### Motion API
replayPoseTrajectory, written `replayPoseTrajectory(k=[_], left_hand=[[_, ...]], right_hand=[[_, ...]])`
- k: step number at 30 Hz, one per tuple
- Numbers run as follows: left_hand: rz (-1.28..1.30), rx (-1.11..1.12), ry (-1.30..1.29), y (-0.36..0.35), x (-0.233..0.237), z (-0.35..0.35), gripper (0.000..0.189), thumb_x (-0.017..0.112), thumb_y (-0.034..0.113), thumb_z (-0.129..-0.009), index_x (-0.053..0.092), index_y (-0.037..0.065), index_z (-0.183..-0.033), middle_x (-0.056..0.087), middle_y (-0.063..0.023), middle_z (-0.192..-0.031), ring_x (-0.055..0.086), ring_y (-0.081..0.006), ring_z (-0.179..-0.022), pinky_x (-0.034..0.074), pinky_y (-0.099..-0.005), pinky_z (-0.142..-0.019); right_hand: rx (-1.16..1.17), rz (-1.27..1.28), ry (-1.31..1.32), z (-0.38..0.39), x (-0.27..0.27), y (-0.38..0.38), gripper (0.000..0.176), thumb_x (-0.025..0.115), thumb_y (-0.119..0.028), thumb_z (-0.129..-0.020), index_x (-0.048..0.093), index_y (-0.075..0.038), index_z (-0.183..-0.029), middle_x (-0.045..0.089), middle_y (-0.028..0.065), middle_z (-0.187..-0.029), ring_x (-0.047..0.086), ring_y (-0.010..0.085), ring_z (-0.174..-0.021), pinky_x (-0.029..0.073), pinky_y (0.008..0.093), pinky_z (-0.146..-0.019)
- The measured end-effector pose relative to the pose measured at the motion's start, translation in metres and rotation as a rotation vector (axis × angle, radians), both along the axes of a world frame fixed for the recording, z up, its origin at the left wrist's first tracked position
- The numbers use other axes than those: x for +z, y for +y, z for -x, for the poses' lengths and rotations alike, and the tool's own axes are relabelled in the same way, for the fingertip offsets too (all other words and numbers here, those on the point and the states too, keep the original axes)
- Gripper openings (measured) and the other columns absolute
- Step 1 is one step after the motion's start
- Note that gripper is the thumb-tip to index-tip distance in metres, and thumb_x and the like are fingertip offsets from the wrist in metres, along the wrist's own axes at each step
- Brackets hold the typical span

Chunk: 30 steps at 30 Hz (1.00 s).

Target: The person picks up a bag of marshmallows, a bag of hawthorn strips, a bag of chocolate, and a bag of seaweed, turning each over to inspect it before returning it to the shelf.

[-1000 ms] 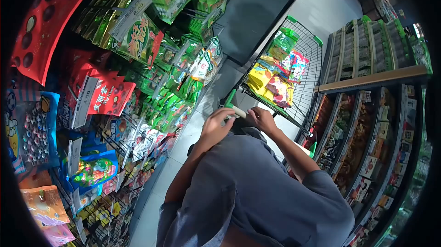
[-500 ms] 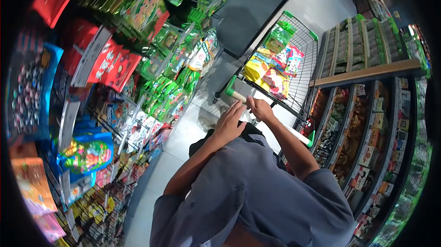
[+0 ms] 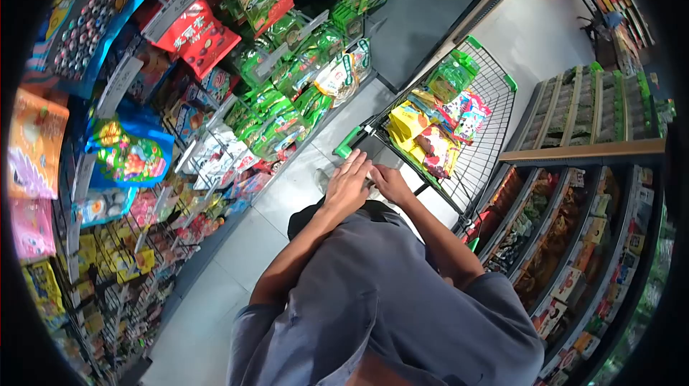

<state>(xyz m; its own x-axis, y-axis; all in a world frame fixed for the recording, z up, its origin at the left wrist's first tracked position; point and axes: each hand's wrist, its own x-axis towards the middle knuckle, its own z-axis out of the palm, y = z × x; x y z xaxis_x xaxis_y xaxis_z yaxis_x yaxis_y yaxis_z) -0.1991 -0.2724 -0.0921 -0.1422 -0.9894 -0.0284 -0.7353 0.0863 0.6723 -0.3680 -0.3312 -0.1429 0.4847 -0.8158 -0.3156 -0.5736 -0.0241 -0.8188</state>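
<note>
A shopping cart point(image 3: 490, 135) with a wire basket and green corners stands ahead of me. Its handle has a green end point(image 3: 347, 142) showing beyond my hands. My left hand point(image 3: 347, 188) lies over the handle with its fingers stretched out, close against the other hand. Curled fingers of my right hand point(image 3: 391, 185) are around the handle bar, which is mostly hidden there. Inside the basket lie a green snack bag point(image 3: 453, 76), a yellow bag point(image 3: 408, 122) and several other colourful packets point(image 3: 470, 117).
Hanging snack bags fill the rack on the left, among them a red bag point(image 3: 204, 41) and a blue candy bag point(image 3: 129, 152). On the right, a shelf unit point(image 3: 574, 152) holds rows of small packets. Pale floor tiles point(image 3: 247, 242) run between them.
The view has turned, so the left rack and the cart appear shifted. My hands appear further left, still together at the handle, and the cart's contents look the same.
</note>
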Motion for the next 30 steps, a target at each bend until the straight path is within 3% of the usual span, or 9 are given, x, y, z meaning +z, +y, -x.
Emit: replayPoseTrajectory(k=[4, 8, 9, 12, 14, 20, 23, 27, 30], left_hand=[[0.017, 0.092, -0.128, 0.032, -0.002, 0.002, 0.06, 0.069, 0.013, -0.076, 0.051, 0.005, -0.133, 0.038, -0.0114, -0.148, 0.028, -0.0264, -0.142, 0.035, -0.0475, -0.107], [0.003, 0.129, -0.122, 0.06, 0.001, -0.005, 0.058, 0.067, 0.018, -0.08, 0.049, 0.008, -0.134, 0.035, -0.0092, -0.15, 0.025, -0.0245, -0.144, 0.035, -0.0493, -0.108], [0.012, 0.132, -0.123, 0.067, -0.001, -0.008, 0.057, 0.066, 0.018, -0.08, 0.05, 0.008, -0.134, 0.035, -0.0091, -0.15, 0.024, -0.0243, -0.144, 0.035, -0.0494, -0.108], [-0.004, 0.129, -0.144, 0.086, -0.003, -0.016, 0.056, 0.066, 0.019, -0.081, 0.05, 0.008, -0.134, 0.034, -0.0087, -0.151, 0.024, -0.0239, -0.144, 0.035, -0.0484, -0.108], [0.018, 0.15, -0.135, 0.099, -0.005, -0.022, 0.056, 0.066, 0.019, -0.08, 0.05, 0.008, -0.133, 0.035, -0.0085, -0.15, 0.025, -0.0236, -0.144, 0.034, -0.0473, -0.109], [0.109, 0.109, -0.151, 0.133, -0.008, -0.041, 0.053, 0.066, 0.021, -0.08, 0.054, 0.009, -0.13, 0.045, -0.0078, -0.143, 0.029, -0.0224, -0.142, 0.025, -0.0436, -0.115], [0.162, 0.035, -0.188, 0.144, -0.012, -0.066, 0.053, 0.067, 0.023, -0.079, 0.054, 0.009, -0.128, 0.048, -0.0072, -0.141, 0.032, -0.0218, -0.14, 0.023, -0.044, -0.116], [0.173, 0.027, -0.214, 0.158, -0.014, -0.092, 0.051, 0.067, 0.023, -0.076, 0.058, 0.008, -0.124, 0.052, -0.0089, -0.135, 0.037, -0.0236, -0.137, 0.024, -0.0439, -0.116], [0.237, 0.04, -0.217, 0.169, -0.01, -0.111, 0.049, 0.07, 0.02, -0.071, 0.061, 0.006, -0.116, 0.055, -0.0097, -0.128, 0.042, -0.0251, -0.132, 0.028, -0.0447, -0.114]], right_hand=[[-0.025, 0.069, -0.26, -0.008, 0.008, 0.028, 0.024, 0.06, -0.019, -0.091, 0.063, 0.002, -0.102, 0.066, 0.0105, -0.077, 0.058, 0.0132, -0.066, 0.047, 0.0287, -0.063], [-0.009, -0.01, -0.295, -0.026, 0.017, 0.052, 0.017, 0.062, -0.012, -0.088, 0.061, 0.003, -0.096, 0.049, -0.0023, -0.062, 0.041, 0.0051, -0.058, 0.037, 0.0251, -0.051], [0.06, -0.019, -0.209, -0.023, 0.01, 0.053, 0.028, 0.061, -0.017, -0.088, 0.062, 0.003, -0.107, 0.063, 0.0103, -0.07, 0.055, 0.0128, -0.061, 0.047, 0.031, -0.059], [0.09, -0.052, -0.21, -0.029, 0.001, 0.066, 0.026, 0.062, -0.017, -0.087, 0.062, 0.003, -0.104, 0.058, 0.0068, -0.065, 0.051, 0.0103, -0.059, 0.043, 0.0301, -0.055], [0.094, -0.061, -0.264, -0.033, -0.01, 0.076, 0.014, 0.06, -0.009, -0.088, 0.061, 0.003, -0.095, 0.052, -0.0044, -0.066, 0.041, 0.0037, -0.059, 0.034, 0.0225, -0.051], [0.057, -0.106, -0.296, -0.055, 0.012, 0.113, 0.014, 0.058, -0.008, -0.088, 0.062, 0.004, -0.095, 0.06, -0.001, -0.069, 0.053, 0.0044, -0.06, 0.043, 0.0216, -0.053], [0.084, 0.068, -0.128, -0.07, 0.014, 0.13, 0.019, 0.058, -0.015, -0.087, 0.062, 0.002, -0.095, 0.067, 0.0097, -0.068, 0.065, 0.0145, -0.059, 0.05, 0.0286, -0.056], [0.135, 0.329, -0.079, -0.104, 0.03, 0.15, 0.025, 0.063, -0.02, -0.083, 0.063, 0.0, -0.099, 0.063, 0.0182, -0.069, 0.063, 0.0311, -0.058, 0.049, 0.037, -0.055], [0.147, 0.301, 0.0, -0.121, 0.026, 0.164, 0.025, 0.065, -0.02, -0.083, 0.062, -0.001, -0.099, 0.062, 0.0199, -0.071, 0.062, 0.0338, -0.06, 0.048, 0.0387, -0.055]])
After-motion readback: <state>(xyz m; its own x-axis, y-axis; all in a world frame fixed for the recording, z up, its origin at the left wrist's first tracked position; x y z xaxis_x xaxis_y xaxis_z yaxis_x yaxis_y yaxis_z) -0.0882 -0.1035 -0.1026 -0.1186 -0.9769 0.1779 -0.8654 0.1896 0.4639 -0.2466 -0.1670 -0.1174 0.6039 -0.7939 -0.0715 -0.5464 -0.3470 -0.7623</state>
